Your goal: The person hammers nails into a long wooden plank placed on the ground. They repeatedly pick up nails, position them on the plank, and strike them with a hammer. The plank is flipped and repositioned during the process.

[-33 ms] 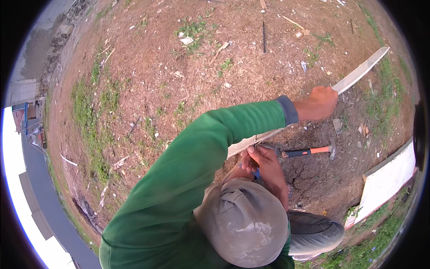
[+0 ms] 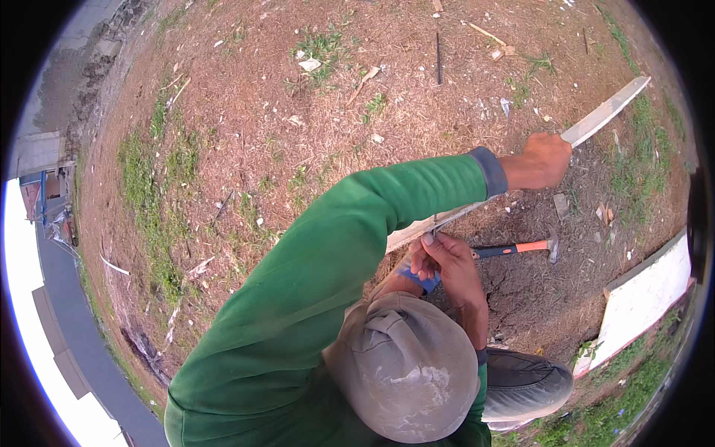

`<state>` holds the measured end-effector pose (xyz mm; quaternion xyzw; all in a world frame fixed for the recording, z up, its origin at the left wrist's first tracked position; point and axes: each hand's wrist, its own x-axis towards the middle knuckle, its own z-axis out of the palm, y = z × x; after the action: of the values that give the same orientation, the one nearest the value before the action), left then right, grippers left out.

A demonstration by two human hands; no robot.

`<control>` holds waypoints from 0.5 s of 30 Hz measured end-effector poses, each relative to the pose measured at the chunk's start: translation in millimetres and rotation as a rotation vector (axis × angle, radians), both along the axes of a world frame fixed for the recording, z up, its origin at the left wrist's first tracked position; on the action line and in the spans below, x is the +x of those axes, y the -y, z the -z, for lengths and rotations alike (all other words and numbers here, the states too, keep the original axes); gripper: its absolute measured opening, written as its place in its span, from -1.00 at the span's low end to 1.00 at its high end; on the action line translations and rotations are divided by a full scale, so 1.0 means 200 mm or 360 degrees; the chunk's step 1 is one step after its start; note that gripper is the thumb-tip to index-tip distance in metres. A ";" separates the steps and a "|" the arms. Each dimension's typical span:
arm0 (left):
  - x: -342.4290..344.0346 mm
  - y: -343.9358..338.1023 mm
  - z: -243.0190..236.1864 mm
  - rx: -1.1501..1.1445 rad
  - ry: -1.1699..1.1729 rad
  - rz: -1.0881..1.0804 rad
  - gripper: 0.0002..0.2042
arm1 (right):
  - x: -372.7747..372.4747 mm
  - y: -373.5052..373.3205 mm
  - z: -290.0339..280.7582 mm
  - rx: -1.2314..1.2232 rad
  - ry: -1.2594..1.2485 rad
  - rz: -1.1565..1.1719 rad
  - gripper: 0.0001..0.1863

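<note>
A long, pale wooden board [image 2: 607, 113] slants across the ground from far right toward the middle, partly hidden beneath my left sleeve. My left hand [image 2: 546, 161] is closed around the board toward its far end. At the board's nearer stretch, my right hand [image 2: 451, 267] pinches a thin, nail-like piece [image 2: 434, 232] between thumb and finger, against the board's edge; its exact kind is too small to tell. A hammer [image 2: 514, 249] with an orange and black handle lies on the soil just right of my right hand. My foot with a blue strap [image 2: 426, 281] is beneath that hand.
My bent knee in grey trousers [image 2: 406, 365] fills the near middle; the other knee [image 2: 529, 387] is to its right. A white panel [image 2: 644, 302] lies at the right. Wood scraps [image 2: 363, 84], a dark rod [image 2: 439, 58] and grass tufts dot the dry soil.
My left hand has shifted slightly to the right along the board. My right hand has moved a little up and to the right, with its fingertips now at the board's edge.
</note>
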<state>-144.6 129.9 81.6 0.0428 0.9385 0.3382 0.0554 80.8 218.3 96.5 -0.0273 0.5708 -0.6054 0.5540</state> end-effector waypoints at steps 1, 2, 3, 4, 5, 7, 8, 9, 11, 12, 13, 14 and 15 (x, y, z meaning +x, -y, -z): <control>-0.13 0.01 -0.07 0.0035 0.0126 0.0093 -0.70 | -0.12 -0.01 -0.03 -0.0110 0.0032 0.0073 -0.63; -0.23 0.04 -0.14 0.0044 0.0222 0.0193 -0.65 | -0.23 0.00 -0.03 -0.0038 0.0033 0.0156 -0.64; -0.33 0.09 -0.21 0.0161 0.0271 0.0231 -0.56 | -0.35 -0.01 -0.02 -0.0156 0.0001 0.0209 -0.65; -0.39 0.11 -0.28 0.0231 0.0332 0.0261 -0.46 | -0.48 0.00 0.01 -0.0005 -0.0021 0.0222 -0.65; -0.42 0.10 -0.34 0.0273 0.0259 0.0298 -0.41 | -0.58 0.02 0.06 0.0030 -0.0045 0.0204 -0.65; -0.41 0.21 -0.46 0.0289 0.0146 0.0326 -0.31 | -0.72 -0.01 0.15 -0.0004 -0.0056 0.0166 -0.64; -0.37 0.28 -0.50 0.0246 0.0152 0.0344 -0.29 | -0.74 -0.01 0.20 -0.0070 -0.0025 0.0136 -0.64; -0.29 0.35 -0.51 0.0207 0.0178 0.0347 -0.26 | -0.75 -0.01 0.24 -0.0040 0.0019 0.0110 -0.63; -0.06 0.53 -0.47 0.0210 0.0326 0.0312 -0.19 | -0.74 0.01 0.30 -0.0038 -0.0092 0.0118 -0.57; 0.08 0.62 -0.42 0.0265 0.0381 0.0311 -0.15 | -0.73 0.03 0.31 -0.0023 -0.0119 0.0133 -0.56; 0.23 0.70 -0.37 0.0195 0.0470 0.0300 -0.08 | -0.72 0.04 0.32 -0.0053 -0.0181 0.0165 -0.55; 0.38 0.76 -0.32 0.0135 0.0512 0.0301 0.00 | -0.71 0.06 0.32 -0.0004 -0.0143 0.0208 -0.54; 0.51 0.79 -0.27 0.0034 0.0711 0.0298 0.04 | -0.70 0.08 0.31 0.0005 -0.0123 0.0266 -0.53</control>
<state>-42.7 -28.0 135.4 0.0544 0.8911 0.3427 0.2923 -59.7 203.2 34.3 -0.0022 0.5930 -0.6472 0.4791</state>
